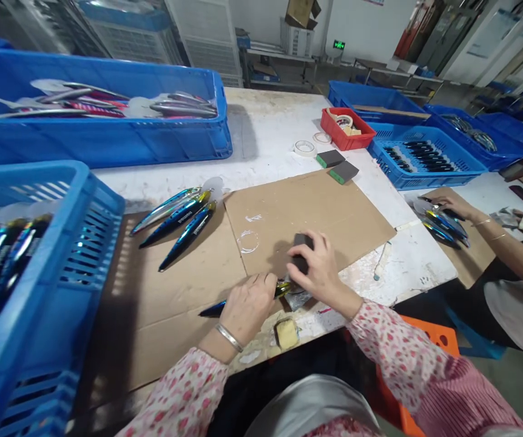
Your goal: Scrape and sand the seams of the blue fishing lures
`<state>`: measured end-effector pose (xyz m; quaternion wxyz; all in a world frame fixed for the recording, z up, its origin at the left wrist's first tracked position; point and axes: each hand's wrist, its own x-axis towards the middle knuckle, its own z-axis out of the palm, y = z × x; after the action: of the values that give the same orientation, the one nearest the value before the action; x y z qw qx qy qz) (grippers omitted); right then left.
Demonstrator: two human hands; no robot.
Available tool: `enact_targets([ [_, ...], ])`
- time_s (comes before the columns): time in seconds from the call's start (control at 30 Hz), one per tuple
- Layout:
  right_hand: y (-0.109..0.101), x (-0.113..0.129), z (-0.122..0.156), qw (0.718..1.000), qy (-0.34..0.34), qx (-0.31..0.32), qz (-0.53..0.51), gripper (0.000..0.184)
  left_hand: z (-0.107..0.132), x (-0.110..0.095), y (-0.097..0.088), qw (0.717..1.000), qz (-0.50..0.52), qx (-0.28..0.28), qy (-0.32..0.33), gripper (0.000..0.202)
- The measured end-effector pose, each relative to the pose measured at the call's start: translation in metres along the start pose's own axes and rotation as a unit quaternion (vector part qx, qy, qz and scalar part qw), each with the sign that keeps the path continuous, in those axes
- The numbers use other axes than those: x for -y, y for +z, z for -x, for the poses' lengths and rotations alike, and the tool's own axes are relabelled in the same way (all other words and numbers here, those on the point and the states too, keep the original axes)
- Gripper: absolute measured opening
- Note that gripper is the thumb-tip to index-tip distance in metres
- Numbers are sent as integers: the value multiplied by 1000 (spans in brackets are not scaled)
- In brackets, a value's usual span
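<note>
My left hand [249, 301] is closed over a dark blue fishing lure [213, 309] lying on the cardboard near the table's front edge. The lure's tail end and its yellowish head show on either side of the hand. My right hand [320, 267] grips a dark grey sanding block [303, 252], held just beyond the lure's head. A clear piece, partly covered by my right hand, sits at that head. Several finished-looking blue lures [182, 221] with a clear lip rest on the cardboard [184, 285] to the left. Two more grey-and-green sanding blocks [337, 165] lie at the far side.
Blue crates with lures [102, 142] [84, 243] stand at left. A red box [347, 136] with tape rolls is at the back, beside a blue basket [429, 176] of dark lures. A yellow sponge-like block [287, 333] lies at the front edge. Co-workers' hands [455, 203] handle lures at right.
</note>
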<state>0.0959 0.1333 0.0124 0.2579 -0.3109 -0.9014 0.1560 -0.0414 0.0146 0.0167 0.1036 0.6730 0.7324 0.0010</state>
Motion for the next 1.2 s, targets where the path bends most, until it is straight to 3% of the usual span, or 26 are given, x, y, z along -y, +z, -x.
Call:
enact_targets([
  [0.13, -2, -5, 4, 999, 26, -19, 26, 15, 0, 0, 1, 1000, -16, -11, 13, 10],
  [0.67, 2, 0, 0, 1000, -2, -12, -1, 17, 0, 0, -2, 1000, -13, 0, 15, 13],
  [0.83, -1, -3, 3, 999, 28, -20, 35, 15, -1, 0, 3, 999, -27, -1, 17, 12],
  [1.0, 6, 4, -4, 1000, -14, -10, 5, 17, -1, 1, 5, 999, -38, 0, 13, 14],
  [1.2, 0, -3, 2, 999, 9, -24, 21, 14, -2, 0, 3, 1000, -25, 8, 9, 13],
])
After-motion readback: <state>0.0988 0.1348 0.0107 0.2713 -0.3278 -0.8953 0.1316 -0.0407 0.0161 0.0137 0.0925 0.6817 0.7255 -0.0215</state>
